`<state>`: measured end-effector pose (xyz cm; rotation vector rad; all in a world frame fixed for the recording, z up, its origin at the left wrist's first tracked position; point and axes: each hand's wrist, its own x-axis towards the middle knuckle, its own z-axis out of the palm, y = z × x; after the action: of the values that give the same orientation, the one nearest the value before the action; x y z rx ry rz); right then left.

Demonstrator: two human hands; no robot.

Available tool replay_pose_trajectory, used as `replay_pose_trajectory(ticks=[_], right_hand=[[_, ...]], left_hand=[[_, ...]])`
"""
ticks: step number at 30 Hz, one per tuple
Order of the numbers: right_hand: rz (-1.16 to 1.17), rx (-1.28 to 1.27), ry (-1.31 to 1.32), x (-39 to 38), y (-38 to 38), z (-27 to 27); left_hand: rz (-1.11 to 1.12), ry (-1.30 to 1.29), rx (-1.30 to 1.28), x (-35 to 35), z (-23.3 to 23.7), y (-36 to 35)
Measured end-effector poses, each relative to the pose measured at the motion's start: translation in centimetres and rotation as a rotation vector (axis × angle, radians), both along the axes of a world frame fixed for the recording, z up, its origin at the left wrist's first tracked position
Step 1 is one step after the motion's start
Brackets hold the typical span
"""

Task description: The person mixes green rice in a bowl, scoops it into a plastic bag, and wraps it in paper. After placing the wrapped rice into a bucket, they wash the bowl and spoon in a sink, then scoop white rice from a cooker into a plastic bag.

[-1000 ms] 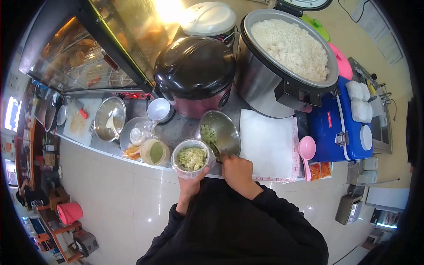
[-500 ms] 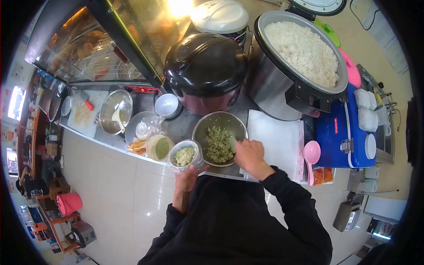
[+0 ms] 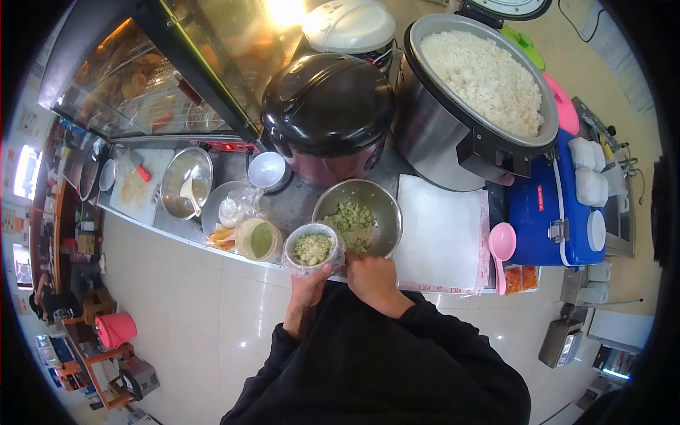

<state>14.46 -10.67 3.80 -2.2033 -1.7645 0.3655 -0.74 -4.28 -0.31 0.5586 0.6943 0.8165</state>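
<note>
- Bowl [image 3: 388, 225]: landmark; green mix [image 3: 352, 218] inside.
- Cup [image 3: 336, 248]: left of bowl, mouth up, gripped by left hand [image 3: 307, 289], seemingly to keep contents in.
- Right hand [image 3: 373, 278]: bowl's near rim; fingers curled, grip hidden, cannot tell.

Glossy pale flr [image 3: 212, 312] spreads below, an orange shelf [image 3: 97, 382] at far L & a cream wall [image 3: 559, 49] w/ papers [image 3: 627, 71] at upper R; warm light [image 3: 285, 10] glows up top.
</note>
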Motion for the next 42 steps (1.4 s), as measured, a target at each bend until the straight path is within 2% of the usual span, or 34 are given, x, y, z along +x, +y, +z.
replay_pose_trajectory(ticks=[2, 5, 8, 11, 17, 21, 25, 31, 34, 39, 42], right_hand=[[-0.081, 0.060, 0.087, 0.5, -0.3, 0.0], [-0.176, 0.049, 0.199, 1.8, -0.5, -0.1], [-0.237, 0.081, 0.287, 3.1, -0.9, -0.6], [-0.296, 0.128, 0.335, 4.1, -1.6, -0.3], [-0.358, 0.304, 0.410, 4.8, -2.1, 4.4], [-0.264, 0.438, 0.316, 4.0, -2.2, 4.3], [-0.229, 0.397, 0.049, 2.6, -2.5, 2.7], [-0.064, 0.501, -0.028, 2.4, -2.7, 1.2], [0.028, 0.509, -0.108, 4.1, -2.9, 2.2], [-0.008, 0.491, -0.023, 6.6, -2.5, 6.4], [-0.016, 0.498, 0.058, 6.5, -1.9, 6.3]], left_hand=[[0.021, -0.028, -0.019, 0.3, 1.6, 0.2], [0.029, -0.012, -0.060, -0.7, 0.2, 0.6], [0.027, 0.241, 0.154, -1.9, 0.1, 0.8], [0.022, 0.480, 0.392, -1.1, 4.7, 1.2], [-0.067, 0.855, 0.813, 0.7, 5.8, 3.3], [-0.077, 0.843, 0.861, 3.9, 7.3, 2.8], [-0.073, 0.796, 0.881, 5.6, 6.6, 3.0], [-0.221, 0.764, 0.885, 5.1, 6.1, 4.6], [-0.256, 0.579, 0.846, 4.6, 5.1, 5.2], [-0.269, 0.433, 0.792, 3.9, 3.9, 5.1], [-0.289, 0.394, 0.749, 3.7, 3.9, 5.1]])
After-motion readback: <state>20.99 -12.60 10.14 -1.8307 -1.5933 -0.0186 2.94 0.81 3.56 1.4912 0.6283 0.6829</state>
